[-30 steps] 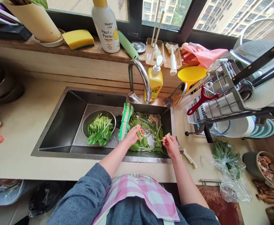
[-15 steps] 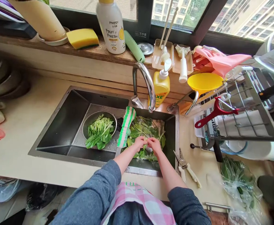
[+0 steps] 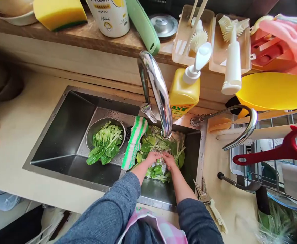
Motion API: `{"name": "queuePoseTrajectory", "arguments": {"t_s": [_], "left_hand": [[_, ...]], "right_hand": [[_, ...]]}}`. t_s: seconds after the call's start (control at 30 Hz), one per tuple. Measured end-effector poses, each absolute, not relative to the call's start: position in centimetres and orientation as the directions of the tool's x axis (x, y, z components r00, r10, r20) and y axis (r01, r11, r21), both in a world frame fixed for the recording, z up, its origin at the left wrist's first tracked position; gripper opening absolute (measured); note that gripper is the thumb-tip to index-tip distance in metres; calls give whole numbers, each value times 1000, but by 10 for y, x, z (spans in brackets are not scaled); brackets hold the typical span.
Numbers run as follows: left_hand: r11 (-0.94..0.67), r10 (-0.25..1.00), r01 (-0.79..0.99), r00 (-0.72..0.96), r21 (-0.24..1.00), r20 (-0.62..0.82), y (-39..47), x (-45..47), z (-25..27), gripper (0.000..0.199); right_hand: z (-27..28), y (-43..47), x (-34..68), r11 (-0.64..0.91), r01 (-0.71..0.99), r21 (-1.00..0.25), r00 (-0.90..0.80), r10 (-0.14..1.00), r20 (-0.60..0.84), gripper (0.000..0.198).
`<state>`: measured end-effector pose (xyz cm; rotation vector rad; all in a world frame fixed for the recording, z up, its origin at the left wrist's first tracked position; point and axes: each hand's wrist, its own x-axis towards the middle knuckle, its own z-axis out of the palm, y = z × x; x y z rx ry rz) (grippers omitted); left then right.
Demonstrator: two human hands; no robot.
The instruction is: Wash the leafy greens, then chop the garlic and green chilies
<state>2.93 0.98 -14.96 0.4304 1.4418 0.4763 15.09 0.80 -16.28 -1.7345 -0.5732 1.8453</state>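
Observation:
My left hand [image 3: 153, 158] and my right hand [image 3: 168, 160] meet fingertip to fingertip over the right sink basin [image 3: 190, 159]. Their fingers are bent in close together, and whatever lies between them is too small and hidden to make out. Wet leafy greens [image 3: 157, 171] lie in the basin under and around both hands, with larger leaves behind them. In the left basin, a round metal bowl [image 3: 87, 135] holds cut greens [image 3: 107, 139]. A green-and-white striped cloth [image 3: 135, 143] hangs over the divider, left of my left hand.
The chrome faucet [image 3: 161, 98] arches above the right basin. Behind it stands a yellow soap bottle [image 3: 186, 89]. Pruning shears [image 3: 210, 201] rest on the counter at right, below a dish rack holding a red peeler [image 3: 272, 156]. A sponge [image 3: 59, 13] sits on the ledge.
The view has moved closer and tilted down toward the sink. My hands stay together over the greens, and their fingers have shifted slightly. The bowl and cloth have kept their places.

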Motion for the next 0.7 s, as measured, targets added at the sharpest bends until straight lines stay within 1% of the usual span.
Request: {"name": "queuePoseTrajectory", "arguments": {"t_s": [0.13,0.27,0.47,0.57,0.7], "left_hand": [[816,577,-54,50,575,-815,7,34,-155,31],[808,589,-28,30,588,-807,5,33,-155,26],[793,608,68,-24,606,-793,7,28,-156,14],[784,618,125,-58,608,-784,6,29,-156,13],[735,672,202,-86,647,-736,2,37,-154,13]], "right_hand": [[-164,5,147,-751,-72,-656,-7,658,-753,31],[-163,3,141,-744,-63,-666,1,667,-745,33],[-163,3,140,-726,-35,-687,2,687,-727,33],[-167,3,137,-727,-11,-687,31,686,-727,31],[-165,-3,124,-692,-10,-722,78,719,-691,34]]}}
